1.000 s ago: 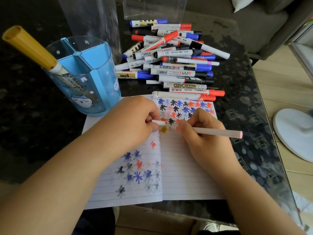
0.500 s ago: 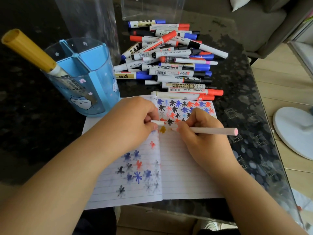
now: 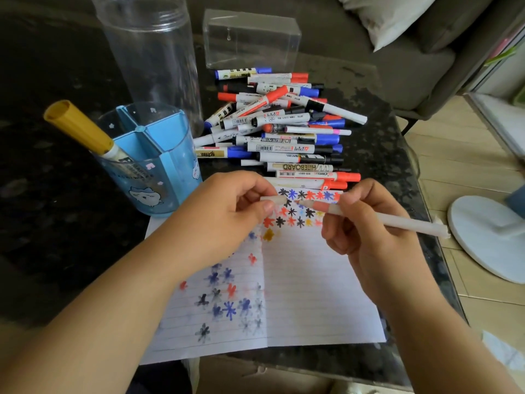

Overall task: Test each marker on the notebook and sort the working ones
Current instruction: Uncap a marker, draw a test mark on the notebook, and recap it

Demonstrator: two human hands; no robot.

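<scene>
Nearest you, the open notebook (image 3: 312, 294) lies flat at the table's near edge, its pages dotted with blue, black, red and yellow test stars, with plain lines still free on the right page. Just above it your two hands have come apart: a second ago the cap and pen were joined in one line, and now your left hand (image 3: 227, 214) pinches the pale cap (image 3: 274, 199) while your right hand (image 3: 366, 231) is wrapped around the slim white marker (image 3: 397, 221), its pinkish tip bared and pointing left over the stars. That means this marker is uncapped and ready; the stroke on paper is, I judge, the next thing you owe it. Beyond your hands, the heap of untested markers (image 3: 284, 132) waits, touching the notebook's far edge. To the left stands the blue divided cup (image 3: 159, 172) holding one gold-capped marker (image 3: 82, 129); behind it are a clear tall jar (image 3: 150, 61) and a clear box (image 3: 251, 38).
</scene>
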